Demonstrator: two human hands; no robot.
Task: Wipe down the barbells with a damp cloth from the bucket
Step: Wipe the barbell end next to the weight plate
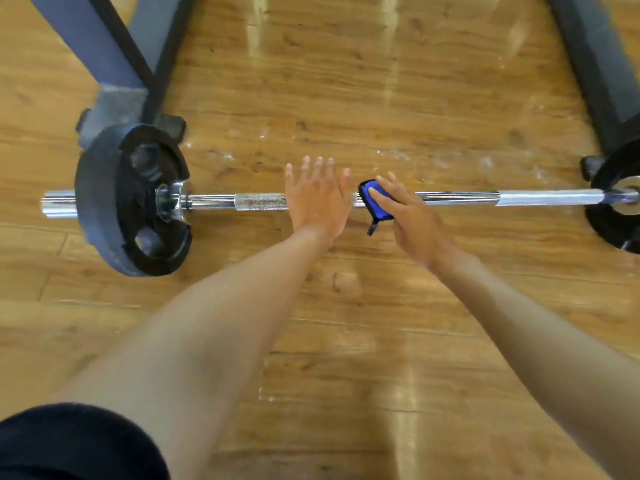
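Head view, items as seen from above my arms.

1. Barbell (460, 198): chrome bar lying flat on the wooden floor (346, 81), running left to right across the middle. A rougher, speckled grip section shows just left of my left hand.

2. Left weight plate (131, 199): black, with cut-out handholds, mounted on the bar's left sleeve; a short bare chrome end sticks out beyond it.

3. Right weight plate (620, 195): black, cut off by the picture's right edge.

4. My left hand (317, 195): laid palm-down over the bar near its middle, fingers straight and slightly spread, not curled round the bar.

5. Cloth (375, 204): blue with a dark edge, draped over the bar just right of my left hand; a small corner hangs down on the near side.

6. My right hand (412, 216): on top of the cloth, fingers straight and a little apart, pressing it onto the bar. I cannot tell whether the thumb hooks under.

7. Rack frame (114, 64): dark blue-grey metal legs at upper left, with another leg (595, 64) at upper right.

8. Dark clothing (76, 445): lower left corner.
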